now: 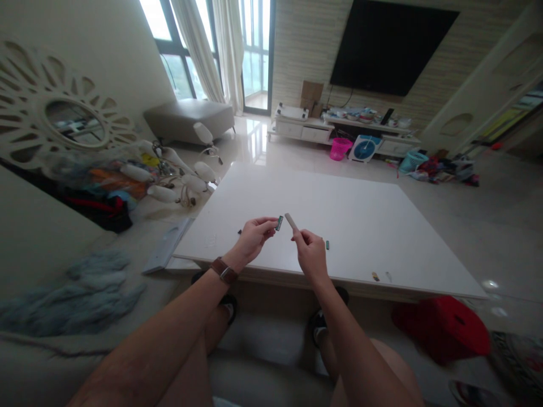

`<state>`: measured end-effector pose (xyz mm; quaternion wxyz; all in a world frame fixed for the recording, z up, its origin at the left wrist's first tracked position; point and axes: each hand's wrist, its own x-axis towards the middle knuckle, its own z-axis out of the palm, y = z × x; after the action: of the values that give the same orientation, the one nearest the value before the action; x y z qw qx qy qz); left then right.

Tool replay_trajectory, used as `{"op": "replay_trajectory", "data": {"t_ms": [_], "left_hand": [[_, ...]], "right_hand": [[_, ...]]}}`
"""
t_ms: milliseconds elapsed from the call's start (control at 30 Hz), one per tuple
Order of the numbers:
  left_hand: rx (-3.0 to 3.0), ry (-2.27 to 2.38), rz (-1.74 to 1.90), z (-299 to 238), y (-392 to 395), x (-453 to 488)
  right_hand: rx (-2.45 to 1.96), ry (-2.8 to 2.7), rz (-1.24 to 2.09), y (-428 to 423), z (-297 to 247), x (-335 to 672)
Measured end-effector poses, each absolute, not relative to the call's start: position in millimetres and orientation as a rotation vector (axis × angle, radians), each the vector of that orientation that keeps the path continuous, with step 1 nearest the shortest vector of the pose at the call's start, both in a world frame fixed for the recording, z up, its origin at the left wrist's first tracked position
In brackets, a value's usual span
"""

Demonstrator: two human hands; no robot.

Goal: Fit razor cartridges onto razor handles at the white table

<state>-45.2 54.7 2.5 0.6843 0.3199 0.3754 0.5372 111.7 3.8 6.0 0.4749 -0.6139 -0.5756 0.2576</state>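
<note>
Above the near side of the white table (360,220), my left hand (254,237) pinches a small green rectangular piece (279,223) that looks like a circuit board. My right hand (310,251) is closed on a flat grey stick (291,221), its tip pointing up and left. Stick and green piece are close together, with a small gap between them. A similar green piece (327,245) lies on the table just right of my right hand. Whether the stick's flat face is smooth or rough cannot be made out.
A small brown-gold item (375,276) and a small clear item (388,276) lie near the table's front edge. A dark bit (240,231) is left of my left hand. Lamp arms with white shades (203,172) crowd the left side; a red stool (449,328) stands front right.
</note>
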Motion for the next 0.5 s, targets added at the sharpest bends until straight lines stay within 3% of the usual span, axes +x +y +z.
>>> {"op": "replay_trajectory", "data": {"t_ms": [500], "left_hand": [[0.703,0.844,1.217,1.1,55.3,-44.9]], "right_hand": [[-1.513,-1.522,0.647,3.7,5.6,111.2]]}}
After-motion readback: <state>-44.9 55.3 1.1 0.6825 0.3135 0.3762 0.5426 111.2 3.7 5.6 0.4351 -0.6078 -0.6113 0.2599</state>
